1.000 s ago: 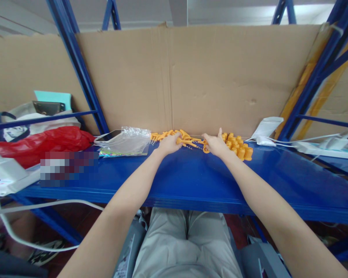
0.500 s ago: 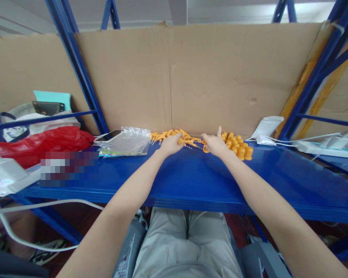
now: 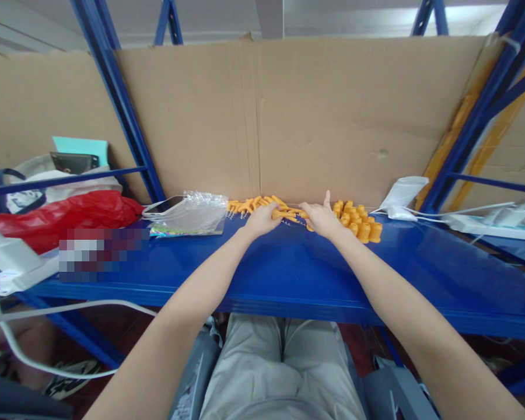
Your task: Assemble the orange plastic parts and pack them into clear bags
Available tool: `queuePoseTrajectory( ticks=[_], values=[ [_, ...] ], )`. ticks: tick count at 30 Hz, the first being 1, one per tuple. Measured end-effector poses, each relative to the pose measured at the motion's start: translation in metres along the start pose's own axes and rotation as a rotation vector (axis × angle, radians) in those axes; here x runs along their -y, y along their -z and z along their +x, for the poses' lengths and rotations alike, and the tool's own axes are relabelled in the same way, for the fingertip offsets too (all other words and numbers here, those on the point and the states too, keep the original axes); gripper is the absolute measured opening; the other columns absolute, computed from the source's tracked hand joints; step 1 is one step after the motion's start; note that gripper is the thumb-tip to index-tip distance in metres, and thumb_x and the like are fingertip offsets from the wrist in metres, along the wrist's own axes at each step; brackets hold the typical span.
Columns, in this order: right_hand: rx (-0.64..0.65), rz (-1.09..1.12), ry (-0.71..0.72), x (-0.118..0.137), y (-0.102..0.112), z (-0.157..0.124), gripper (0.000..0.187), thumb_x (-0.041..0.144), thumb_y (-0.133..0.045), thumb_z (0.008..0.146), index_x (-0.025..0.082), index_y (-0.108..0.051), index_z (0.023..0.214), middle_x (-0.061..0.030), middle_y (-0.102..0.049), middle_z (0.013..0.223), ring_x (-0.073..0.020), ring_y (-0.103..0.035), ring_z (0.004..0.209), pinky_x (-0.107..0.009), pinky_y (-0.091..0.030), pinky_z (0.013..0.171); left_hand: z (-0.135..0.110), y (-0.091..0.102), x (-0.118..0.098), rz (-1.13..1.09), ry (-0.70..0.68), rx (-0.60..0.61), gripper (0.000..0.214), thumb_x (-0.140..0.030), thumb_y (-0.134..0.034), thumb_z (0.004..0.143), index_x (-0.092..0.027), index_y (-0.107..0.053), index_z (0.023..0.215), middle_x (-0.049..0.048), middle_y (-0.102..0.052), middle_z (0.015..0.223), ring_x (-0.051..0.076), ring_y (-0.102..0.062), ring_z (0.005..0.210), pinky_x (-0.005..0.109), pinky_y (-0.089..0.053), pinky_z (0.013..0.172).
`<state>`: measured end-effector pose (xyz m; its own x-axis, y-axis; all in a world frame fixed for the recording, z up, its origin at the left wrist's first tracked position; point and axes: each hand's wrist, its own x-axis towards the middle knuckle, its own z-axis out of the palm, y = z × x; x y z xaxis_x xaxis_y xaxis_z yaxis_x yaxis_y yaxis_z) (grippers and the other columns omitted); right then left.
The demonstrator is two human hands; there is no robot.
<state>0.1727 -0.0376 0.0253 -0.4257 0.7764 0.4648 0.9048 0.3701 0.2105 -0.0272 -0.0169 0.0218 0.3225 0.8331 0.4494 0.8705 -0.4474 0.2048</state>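
Observation:
My left hand [image 3: 261,221] is closed around an orange corkscrew [image 3: 284,214], whose orange shaft points right out of my fingers. Close by on the right, my right hand [image 3: 322,219] pinches a small orange plastic piece [image 3: 304,214], its exact shape mostly covered by the fingers; the thumb or one finger sticks up. Behind and left of my left hand lies a pile of orange corkscrews [image 3: 247,205] with shiny metal spirals. Beside my right hand stand several orange cup-shaped plastic parts [image 3: 364,228], grouped in rows.
A blue shelf table [image 3: 289,274] carries everything, with a cardboard panel [image 3: 324,116] behind. Left are a clear plastic bag [image 3: 201,213] and a red bag [image 3: 70,216]. On the right lie a white adapter [image 3: 400,204], cables and a power strip [image 3: 499,224].
My right hand has shifted slightly left, and my left hand slightly right, so the two are closer together. The orange ring-like piece under my right fingers is now more covered.

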Motion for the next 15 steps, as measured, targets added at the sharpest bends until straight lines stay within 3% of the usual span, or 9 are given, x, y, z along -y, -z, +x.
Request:
queuePoseTrajectory(
  ticks=[6,15],
  values=[
    [-0.049,0.081,0.083,0.005,-0.003,0.002,0.036,0.009,-0.042,0.087,0.016,-0.053,0.121,-0.015,-0.07,0.113,-0.0287,-0.065,0.107,-0.07,0.001,0.109,0.002,-0.009,0.002,-0.077,-0.049,-0.016,0.036,-0.033,-0.055,0.085,-0.017,-0.058,0.117,0.0067,-0.069,0.087,0.024,-0.065,0.086,0.033,-0.047,0.079],
    [-0.061,0.257,0.069,-0.005,-0.01,0.004,0.035,0.015,-0.05,0.086,0.02,-0.054,0.12,-0.0125,-0.069,0.117,-0.0276,-0.063,0.111,-0.067,-0.017,0.109,0.004,-0.012,0.006,-0.126,-0.083,-0.029,0.033,-0.032,-0.055,0.085,-0.017,-0.059,0.115,0.0044,-0.068,0.082,0.021,-0.063,0.078,0.031,-0.047,0.074]
  ],
)
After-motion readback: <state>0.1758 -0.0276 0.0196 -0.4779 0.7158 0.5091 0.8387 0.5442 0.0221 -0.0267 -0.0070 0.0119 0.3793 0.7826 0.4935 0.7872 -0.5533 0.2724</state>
